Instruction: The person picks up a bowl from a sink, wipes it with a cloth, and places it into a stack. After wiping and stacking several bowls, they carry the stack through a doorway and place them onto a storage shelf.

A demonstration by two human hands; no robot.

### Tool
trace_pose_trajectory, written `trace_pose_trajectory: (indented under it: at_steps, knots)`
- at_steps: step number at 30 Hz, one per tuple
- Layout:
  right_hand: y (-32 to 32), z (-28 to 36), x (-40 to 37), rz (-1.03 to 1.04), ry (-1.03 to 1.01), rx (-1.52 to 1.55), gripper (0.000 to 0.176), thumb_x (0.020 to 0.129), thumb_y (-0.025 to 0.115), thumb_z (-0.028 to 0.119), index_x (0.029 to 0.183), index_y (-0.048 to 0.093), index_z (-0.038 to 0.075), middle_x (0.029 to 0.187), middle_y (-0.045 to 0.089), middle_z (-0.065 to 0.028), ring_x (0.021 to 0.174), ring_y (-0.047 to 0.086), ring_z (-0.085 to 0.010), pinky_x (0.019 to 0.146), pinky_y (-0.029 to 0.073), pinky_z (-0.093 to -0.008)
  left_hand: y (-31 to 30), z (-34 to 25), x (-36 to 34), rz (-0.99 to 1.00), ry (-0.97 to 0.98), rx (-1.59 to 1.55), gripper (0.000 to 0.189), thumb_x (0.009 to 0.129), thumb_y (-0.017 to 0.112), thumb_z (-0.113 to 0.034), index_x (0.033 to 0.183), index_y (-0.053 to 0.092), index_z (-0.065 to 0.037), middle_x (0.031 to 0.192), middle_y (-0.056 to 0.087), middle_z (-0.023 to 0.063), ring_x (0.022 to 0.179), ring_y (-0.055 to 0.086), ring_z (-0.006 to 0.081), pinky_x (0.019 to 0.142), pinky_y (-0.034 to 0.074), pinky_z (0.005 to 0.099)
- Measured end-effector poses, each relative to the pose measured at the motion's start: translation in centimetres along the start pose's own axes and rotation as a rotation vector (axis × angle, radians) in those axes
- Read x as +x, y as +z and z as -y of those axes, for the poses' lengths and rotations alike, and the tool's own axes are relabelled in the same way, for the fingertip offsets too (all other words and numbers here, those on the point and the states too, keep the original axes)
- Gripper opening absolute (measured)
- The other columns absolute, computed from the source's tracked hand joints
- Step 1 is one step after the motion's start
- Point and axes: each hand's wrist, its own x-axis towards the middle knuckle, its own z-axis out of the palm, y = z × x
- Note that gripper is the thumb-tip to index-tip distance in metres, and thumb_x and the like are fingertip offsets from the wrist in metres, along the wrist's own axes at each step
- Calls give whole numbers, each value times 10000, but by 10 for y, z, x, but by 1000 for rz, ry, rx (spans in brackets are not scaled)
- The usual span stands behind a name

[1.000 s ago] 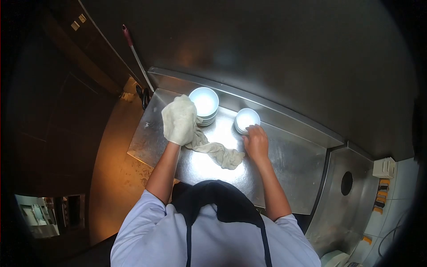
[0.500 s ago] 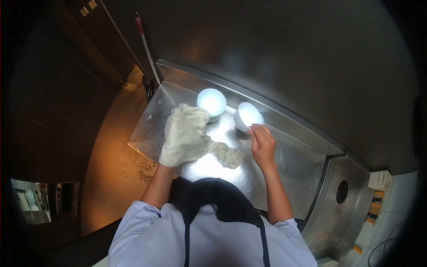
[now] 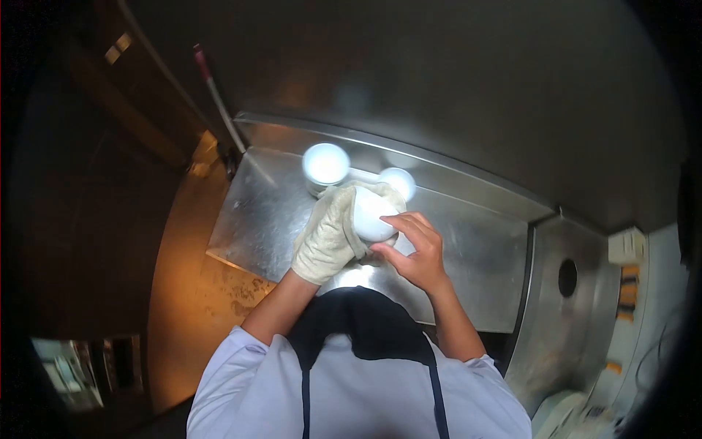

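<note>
A pale cloth point(image 3: 333, 227) covers my left hand point(image 3: 322, 245) like a mitt and wraps around one side of a white bowl point(image 3: 371, 214). The fingers beneath the cloth are hidden. My right hand point(image 3: 415, 249) pinches the near right side of this bowl with thumb and fingers. The bowl is held tilted above the metal counter, in front of my chest. Just behind it stands another white bowl point(image 3: 399, 180), partly hidden by the cloth. To its left is a stack of white bowls point(image 3: 326, 164).
The steel counter point(image 3: 475, 256) has a raised back edge point(image 3: 439, 170) against a dark wall. At the right is a steel section with a round dark hole point(image 3: 567, 278). A red-handled rod point(image 3: 219, 99) leans at the counter's back left corner. A white box point(image 3: 627, 245) sits at the far right.
My right hand has brought a bowl nearer to me and turned it. My cloth-covered left hand has moved right onto that bowl. A white bowl now shows behind it.
</note>
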Motion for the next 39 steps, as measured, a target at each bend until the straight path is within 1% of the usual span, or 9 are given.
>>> trace_pose_trajectory:
  at_steps: [4,16,20,22,25,30,34,36,39]
  knots:
    - [-33,-2,-43,-180,117,39,297,719,860,91,993,757,40,958,745,-95,894,674,-223,822,530,-337,56,5,8,84,-302,-632,584,978,590,-533,1307,559,-52,1253,629,104,1151,619,208,976,524,358]
    - [-148,-10,-187,-1087,549,142,65,881,725,56,887,734,-7,1065,729,-134,960,665,-191,892,510,-309,173,2,-17,405,-504,-710,509,944,653,-466,1177,540,-28,1078,588,81,996,591,174,813,509,309]
    - [-251,-84,-341,-939,808,-1572,386,888,692,63,1270,654,27,1163,706,-197,1100,675,-281,908,532,-347,186,-13,-25,416,-591,-805,513,915,700,-487,1127,534,-50,1026,562,61,965,572,162,763,502,298]
    - [-281,-103,-429,-1019,1143,-1545,523,907,640,64,1411,526,-17,1179,709,-157,1069,690,-239,946,511,-327,183,-12,-23,432,-502,-778,526,910,701,-510,1125,542,-57,1027,562,58,967,567,156,771,512,302]
    - [-256,-57,-369,-1193,1026,-658,427,905,658,63,1318,607,-33,1158,713,-158,1051,692,-234,927,518,-317,165,-3,-17,437,-486,-749,555,912,675,-553,1142,562,-60,1056,569,66,988,572,152,819,527,310]
    - [-172,-26,-241,-800,863,-22,283,898,725,117,1147,713,-19,1173,703,-156,1084,672,-206,929,512,-303,150,-12,-23,401,-444,-773,631,903,655,-597,1215,570,-55,1178,589,115,1092,591,207,973,495,358]
    - [-104,24,-148,-494,361,-64,510,765,862,185,1214,692,14,1275,659,-132,1229,595,-238,985,498,-369,118,1,-27,288,-273,-639,733,925,603,-619,1391,500,-63,1356,572,121,1249,561,232,1078,453,391]
    - [-70,16,-143,-210,509,163,627,702,907,206,1252,667,21,1237,681,-111,1185,620,-243,995,492,-371,100,0,-25,341,-17,-424,707,958,544,-617,1399,495,-66,1344,589,114,1228,582,228,1092,446,398]
    - [-24,-30,-148,335,748,338,617,737,883,204,1270,639,12,1185,703,-115,1120,646,-214,988,492,-348,79,-29,-27,180,-129,-909,676,970,559,-574,1388,502,-47,1325,604,112,1214,593,227,1084,454,390]
